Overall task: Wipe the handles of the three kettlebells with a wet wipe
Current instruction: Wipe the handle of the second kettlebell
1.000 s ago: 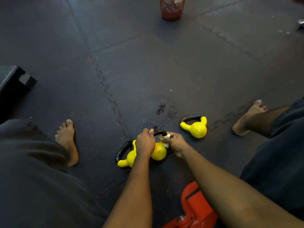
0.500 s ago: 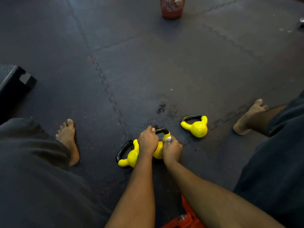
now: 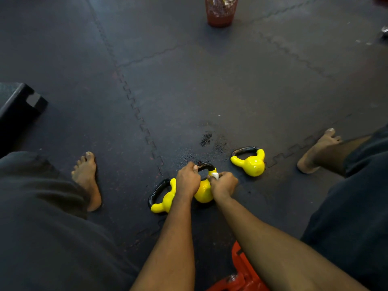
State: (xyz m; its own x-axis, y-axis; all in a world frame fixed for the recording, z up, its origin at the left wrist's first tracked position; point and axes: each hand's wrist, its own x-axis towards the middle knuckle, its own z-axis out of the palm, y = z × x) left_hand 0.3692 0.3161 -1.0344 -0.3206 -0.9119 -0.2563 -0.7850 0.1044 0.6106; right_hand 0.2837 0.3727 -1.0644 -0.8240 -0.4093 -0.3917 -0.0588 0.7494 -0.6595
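Three small yellow kettlebells with black handles lie on the dark rubber floor between my feet. My left hand (image 3: 187,179) grips the left side of the middle kettlebell (image 3: 203,193) at its handle. My right hand (image 3: 223,184) pinches a small white wet wipe (image 3: 215,175) against the right end of that handle. The left kettlebell (image 3: 162,201) lies on its side just left of my left wrist, partly hidden by my forearm. Apart to the right rests the right kettlebell (image 3: 252,163), untouched.
A red mesh bin (image 3: 220,11) stands far ahead. A black block (image 3: 19,108) sits at the left. A red object (image 3: 241,274) lies under my forearms. My bare feet (image 3: 88,179) flank the kettlebells; wet spots (image 3: 206,139) darken the floor beyond them.
My right hand slid with the wipe from the handle's right end down toward the body, then back up to the right end. My left hand kept its hold.
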